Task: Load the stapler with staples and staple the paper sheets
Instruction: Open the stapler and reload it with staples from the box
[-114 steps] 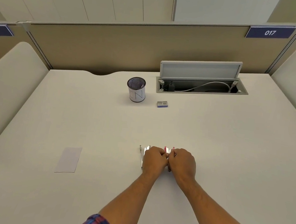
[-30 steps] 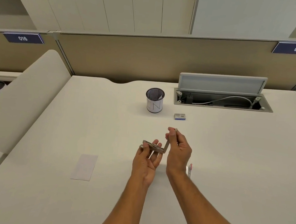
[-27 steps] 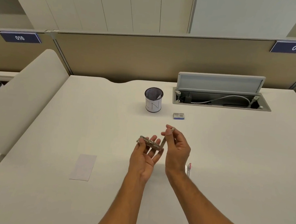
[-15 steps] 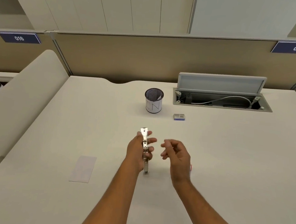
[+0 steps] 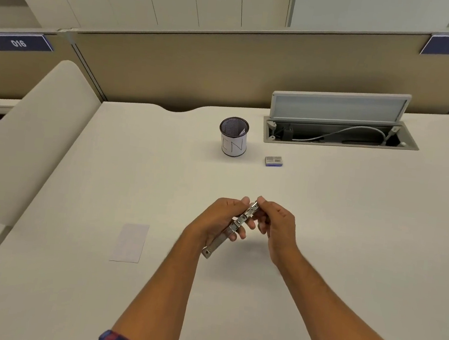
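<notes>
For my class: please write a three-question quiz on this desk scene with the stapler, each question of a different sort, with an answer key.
1. True or false: the stapler is lying on the desk, untouched.
2. Multiple choice: where does the paper sheet lie? A) in the mesh cup B) flat on the desk, to the left hand's side C) under the staple box
3. Fill in: the right hand's fingertips pinch the stapler's ___ end.

Key: 1 false, both hands hold it above the desk; 2 B; 3 far.
</notes>
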